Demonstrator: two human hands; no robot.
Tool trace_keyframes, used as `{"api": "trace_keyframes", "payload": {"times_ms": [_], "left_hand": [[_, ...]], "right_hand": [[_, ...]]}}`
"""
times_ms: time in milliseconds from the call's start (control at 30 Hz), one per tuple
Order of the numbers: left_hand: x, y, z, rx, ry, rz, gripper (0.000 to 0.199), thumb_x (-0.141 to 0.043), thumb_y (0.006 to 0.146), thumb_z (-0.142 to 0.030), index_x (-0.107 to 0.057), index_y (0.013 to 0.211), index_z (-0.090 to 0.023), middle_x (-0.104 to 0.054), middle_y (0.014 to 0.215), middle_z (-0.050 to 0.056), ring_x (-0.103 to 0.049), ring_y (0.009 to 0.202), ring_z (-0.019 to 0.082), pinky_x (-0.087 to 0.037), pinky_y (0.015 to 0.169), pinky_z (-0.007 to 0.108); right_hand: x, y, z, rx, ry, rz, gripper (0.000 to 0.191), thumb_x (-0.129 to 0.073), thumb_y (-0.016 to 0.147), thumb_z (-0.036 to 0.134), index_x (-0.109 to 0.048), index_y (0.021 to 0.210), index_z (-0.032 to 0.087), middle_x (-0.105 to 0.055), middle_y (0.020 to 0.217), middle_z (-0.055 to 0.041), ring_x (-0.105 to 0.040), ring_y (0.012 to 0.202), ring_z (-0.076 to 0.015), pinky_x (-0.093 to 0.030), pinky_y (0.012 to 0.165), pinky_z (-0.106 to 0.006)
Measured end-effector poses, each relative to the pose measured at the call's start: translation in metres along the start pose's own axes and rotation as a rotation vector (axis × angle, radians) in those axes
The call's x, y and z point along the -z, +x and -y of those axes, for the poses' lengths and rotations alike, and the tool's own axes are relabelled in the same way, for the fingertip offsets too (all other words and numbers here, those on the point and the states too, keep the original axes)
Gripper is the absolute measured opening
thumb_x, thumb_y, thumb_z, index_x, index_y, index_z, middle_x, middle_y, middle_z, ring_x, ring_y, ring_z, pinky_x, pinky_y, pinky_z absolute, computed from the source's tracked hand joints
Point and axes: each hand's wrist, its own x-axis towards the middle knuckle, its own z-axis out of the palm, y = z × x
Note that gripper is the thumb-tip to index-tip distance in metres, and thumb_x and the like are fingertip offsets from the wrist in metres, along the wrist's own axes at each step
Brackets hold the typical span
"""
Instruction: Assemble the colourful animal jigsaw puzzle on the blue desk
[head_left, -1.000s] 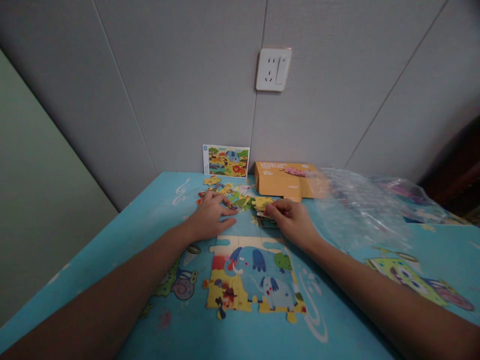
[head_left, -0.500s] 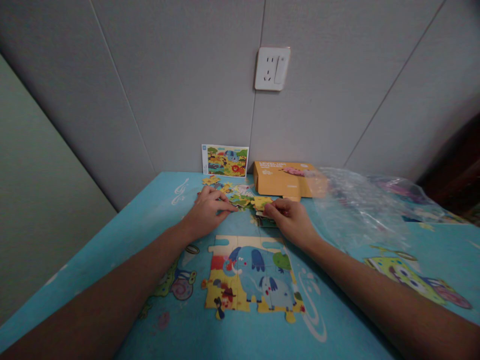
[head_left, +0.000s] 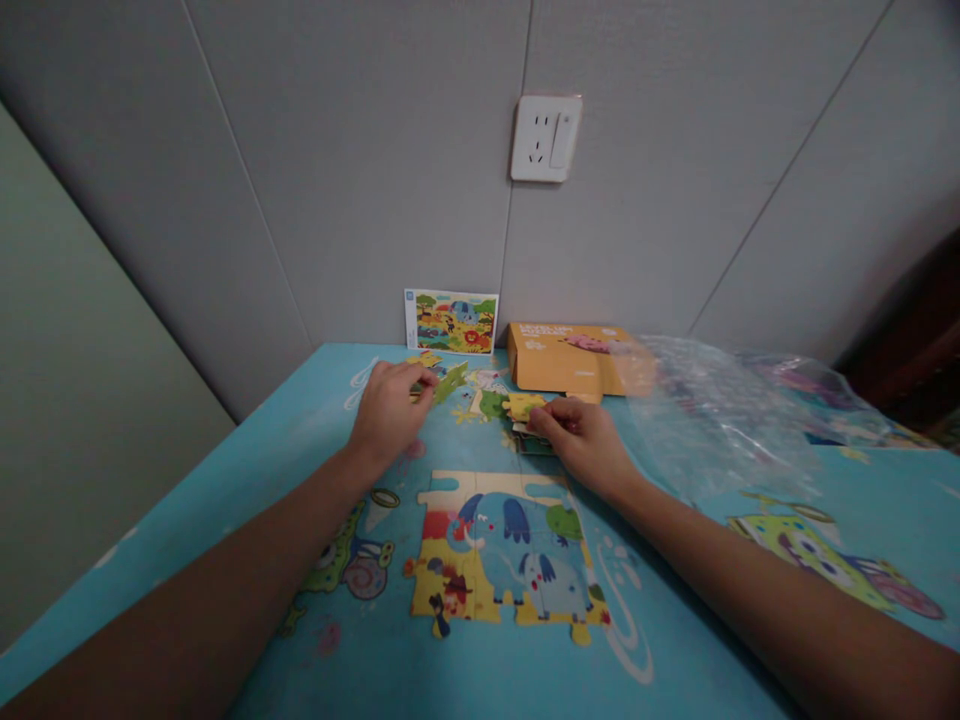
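Observation:
Closest to me lies a partly joined jigsaw puzzle (head_left: 517, 555) with two blue elephants on it. My left hand (head_left: 394, 405) is raised a little over the far left of the table, pinching a green puzzle piece (head_left: 451, 382) that tilts upward. My right hand (head_left: 574, 430) grips a yellow puzzle piece (head_left: 523, 405) between thumb and fingers, above a few darker pieces (head_left: 534, 441) stacked under it. Between my hands lie several loose pieces, among them a green-and-white piece (head_left: 491, 403).
A picture card (head_left: 452, 322) of the animal scene leans on the wall. Beside it stands an orange puzzle box (head_left: 562, 358). Crumpled clear plastic (head_left: 720, 415) spreads to the right. The blue tablecloth (head_left: 300, 400) has printed cartoon figures. A white socket (head_left: 546, 138) is on the wall.
My left hand has lifted off the loose pieces and moved left and up, taking a green puzzle piece with it. My right hand has stayed in place with its yellow piece.

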Motion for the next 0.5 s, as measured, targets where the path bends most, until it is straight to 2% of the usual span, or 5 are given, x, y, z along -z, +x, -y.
{"api": "trace_keyframes", "payload": {"times_ms": [100,200,300,400,500], "left_hand": [[0.000,0.000,0.000,0.091,-0.044,-0.022,0.025,-0.053,0.080,-0.016,-0.068,0.099,-0.018,-0.069,0.087,0.005,-0.059,0.084,0.021,-0.046,0.082,0.034],[0.000,0.000,-0.004,0.108,-0.187,-0.036,0.024,-0.049,0.081,-0.018,-0.070,0.092,-0.017,-0.067,0.091,0.006,-0.060,0.082,0.018,-0.048,0.080,0.031],[0.001,-0.001,-0.011,0.179,-0.459,-0.031,0.020,-0.052,0.079,-0.022,-0.069,0.086,-0.015,-0.065,0.083,0.005,-0.059,0.069,0.014,-0.049,0.065,0.027],[0.001,-0.003,-0.018,0.293,-0.800,0.118,0.017,-0.057,0.078,-0.026,-0.065,0.087,-0.014,-0.059,0.062,0.000,-0.054,0.054,0.012,-0.047,0.055,0.025],[0.001,-0.006,-0.026,0.306,-1.041,0.334,0.017,-0.062,0.078,-0.030,-0.062,0.087,-0.015,-0.059,0.060,0.000,-0.058,0.057,0.013,-0.051,0.060,0.028]], "right_hand": [[0.000,0.000,0.000,0.000,0.000,-0.004,0.040,-0.046,0.087,0.044,-0.061,0.061,0.017,-0.053,0.054,-0.0005,-0.046,0.051,-0.0139,-0.029,0.049,-0.025],[0.001,-0.001,0.001,0.001,-0.011,-0.027,0.039,-0.046,0.087,0.043,-0.064,0.064,0.017,-0.059,0.059,-0.0025,-0.051,0.056,-0.0156,-0.033,0.052,-0.026],[0.002,-0.001,0.003,0.013,-0.021,-0.062,0.037,-0.047,0.087,0.042,-0.066,0.068,0.017,-0.064,0.066,-0.0050,-0.056,0.064,-0.0178,-0.037,0.056,-0.027],[0.003,-0.002,0.006,0.033,-0.018,-0.086,0.034,-0.050,0.086,0.042,-0.066,0.069,0.017,-0.066,0.070,-0.0063,-0.057,0.069,-0.0194,-0.039,0.061,-0.028],[0.004,-0.006,0.013,0.088,0.042,-0.039,0.029,-0.052,0.087,0.040,-0.068,0.076,0.018,-0.066,0.076,-0.0064,-0.058,0.073,-0.0193,-0.041,0.065,-0.030]]}}
